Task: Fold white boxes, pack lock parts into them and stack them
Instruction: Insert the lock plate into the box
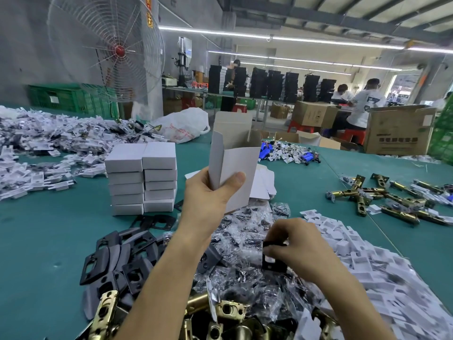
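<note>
Green table [61,241] — stacked white boxes [142,177], black plates [117,261], brass latches [382,195], bagged screws [247,241].

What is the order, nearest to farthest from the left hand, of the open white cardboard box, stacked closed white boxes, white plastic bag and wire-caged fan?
1. Open white cardboard box, in the left hand.
2. Stacked closed white boxes, to its left.
3. White plastic bag, farther back.
4. Wire-caged fan, far back left.

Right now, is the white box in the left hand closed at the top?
No, the white box that the left hand grips has its top flaps open.
</note>
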Demonstrator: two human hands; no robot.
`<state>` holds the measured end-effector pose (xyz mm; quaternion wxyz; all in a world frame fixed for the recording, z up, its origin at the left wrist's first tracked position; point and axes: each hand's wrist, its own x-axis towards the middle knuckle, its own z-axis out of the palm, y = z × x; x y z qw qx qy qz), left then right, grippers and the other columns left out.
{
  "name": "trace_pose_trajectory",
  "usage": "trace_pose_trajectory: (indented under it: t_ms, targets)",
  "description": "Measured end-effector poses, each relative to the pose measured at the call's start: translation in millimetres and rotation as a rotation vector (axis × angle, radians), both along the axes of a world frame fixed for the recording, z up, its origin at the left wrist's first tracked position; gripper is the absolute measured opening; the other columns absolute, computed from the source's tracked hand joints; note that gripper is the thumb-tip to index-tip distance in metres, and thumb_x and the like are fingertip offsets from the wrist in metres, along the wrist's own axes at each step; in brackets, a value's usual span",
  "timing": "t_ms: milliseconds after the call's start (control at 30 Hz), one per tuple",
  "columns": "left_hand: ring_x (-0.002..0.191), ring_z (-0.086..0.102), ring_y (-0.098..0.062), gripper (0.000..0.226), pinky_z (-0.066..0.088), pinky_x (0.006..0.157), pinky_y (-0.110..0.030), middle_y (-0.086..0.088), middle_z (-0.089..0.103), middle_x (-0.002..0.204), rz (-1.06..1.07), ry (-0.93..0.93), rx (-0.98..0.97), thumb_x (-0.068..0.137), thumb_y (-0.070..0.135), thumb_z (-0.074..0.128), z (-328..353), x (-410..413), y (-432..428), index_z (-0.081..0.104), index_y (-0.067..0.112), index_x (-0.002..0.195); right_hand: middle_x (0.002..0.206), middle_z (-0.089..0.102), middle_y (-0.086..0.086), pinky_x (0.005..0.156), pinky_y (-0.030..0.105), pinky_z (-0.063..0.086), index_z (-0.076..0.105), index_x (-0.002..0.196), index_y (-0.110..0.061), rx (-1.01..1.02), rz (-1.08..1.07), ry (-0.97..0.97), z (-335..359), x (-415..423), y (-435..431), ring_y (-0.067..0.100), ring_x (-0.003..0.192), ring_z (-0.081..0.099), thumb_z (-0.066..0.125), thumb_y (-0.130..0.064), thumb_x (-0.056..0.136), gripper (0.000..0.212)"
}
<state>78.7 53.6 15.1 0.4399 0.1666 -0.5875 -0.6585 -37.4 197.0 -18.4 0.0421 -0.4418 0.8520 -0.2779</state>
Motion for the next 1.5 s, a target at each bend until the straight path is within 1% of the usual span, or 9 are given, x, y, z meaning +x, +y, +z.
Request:
trace_pose_trajectory:
  t_ms: [167,467,600,733,833,967,1067,1167,1500]
  targets:
    - [0.068,0.068,0.001,0.012,0.051,0.056,-0.014,0.015,0.075,0.078,0.004,-0.016,-0.012,0.084,0.020,0.078,-0.9,-1.8,1.0,0.070,0.022,0.092,0.054,0.055,-0.004,0.047,0.021,0.037,0.052,0.080,-0.024,-0.258,-0.090,-0.068,5.0,-2.5,4.8,0.004,0.050,0.048,0.070,-0.012,0.081,0.022]
    - [0.072,0.070,-0.001,0.016,0.053,0.058,-0.016,0.012,0.076,0.081,-0.010,-0.037,-0.013,0.080,0.023,0.079,-4.3,-2.9,1.1,0.071,0.022,0.093,0.065,0.073,0.000,0.049,0.016,0.048,0.072,0.083,-0.019,0.085,0.065,-0.243,1.5,-1.0,2.8,0.008,0.054,0.069,0.075,-0.014,0.084,0.005]
    - [0.075,0.071,-0.006,0.030,0.058,0.062,-0.021,0.009,0.077,0.084,-0.045,-0.065,0.012,0.068,0.034,0.080,-5.9,-3.0,1.0,0.071,0.021,0.094,0.062,0.058,-0.012,0.047,0.012,0.039,0.078,0.095,-0.022,0.214,-0.025,-0.028,0.6,-16.3,9.6,-0.001,0.053,0.051,0.077,-0.015,0.080,0.017]
    - [0.086,0.074,-0.021,0.038,0.063,0.073,-0.043,0.002,0.078,0.091,-0.129,-0.081,0.085,0.060,0.039,0.080,-8.1,-3.2,1.6,0.073,0.023,0.094,0.074,0.066,-0.010,0.064,0.024,0.047,0.079,0.087,-0.025,0.214,-0.090,0.041,3.7,-25.4,17.0,0.005,0.072,0.060,0.078,-0.024,0.083,0.005]
    - [0.083,0.074,-0.018,0.035,0.063,0.073,-0.041,0.002,0.078,0.090,-0.182,-0.095,0.111,0.058,0.035,0.081,-10.2,-3.5,1.4,0.074,0.023,0.090,0.071,0.069,-0.017,0.057,0.012,0.043,0.077,0.081,-0.027,0.009,-0.076,-0.045,13.1,-25.3,21.9,-0.003,0.067,0.062,0.078,-0.023,0.084,0.005]
    - [0.085,0.073,-0.020,0.042,0.062,0.075,-0.037,-0.001,0.078,0.090,-0.239,-0.207,0.086,0.055,0.031,0.082,-13.9,-3.3,0.9,0.073,0.019,0.094,0.077,0.072,-0.018,0.059,0.007,0.048,0.076,0.096,-0.028,-0.606,-0.119,0.026,41.0,-14.4,33.3,-0.006,0.066,0.067,0.078,-0.014,0.081,0.020]
    - [0.094,0.073,-0.025,0.054,0.060,0.082,-0.041,-0.003,0.078,0.098,-0.340,-0.315,0.038,0.054,0.033,0.084,-16.0,-1.5,1.4,0.073,0.015,0.104,0.079,0.069,-0.030,0.059,0.025,0.055,0.067,0.095,-0.041,-0.923,-0.009,0.191,61.7,2.7,39.5,0.006,0.069,0.069,0.074,-0.018,0.081,0.028]
    - [0.096,0.072,-0.027,0.055,0.059,0.081,-0.043,-0.006,0.077,0.102,-0.452,-0.391,-0.019,0.057,0.034,0.086,-17.2,0.0,3.6,0.074,0.014,0.106,0.086,0.070,-0.018,0.058,0.041,0.051,0.070,0.098,-0.031,-0.927,0.044,0.362,68.0,6.6,41.3,0.018,0.068,0.066,0.075,-0.018,0.082,0.021]
    - [0.087,0.070,-0.008,0.032,0.054,0.073,-0.019,0.002,0.077,0.098,-0.566,-0.299,-0.211,0.072,0.007,0.080,-14.4,1.0,9.4,0.079,0.025,0.098,0.081,0.064,-0.003,0.068,0.001,0.036,0.080,0.094,-0.016,-0.641,0.090,0.487,70.4,15.2,38.0,0.000,0.072,0.052,0.079,-0.008,0.077,0.019]
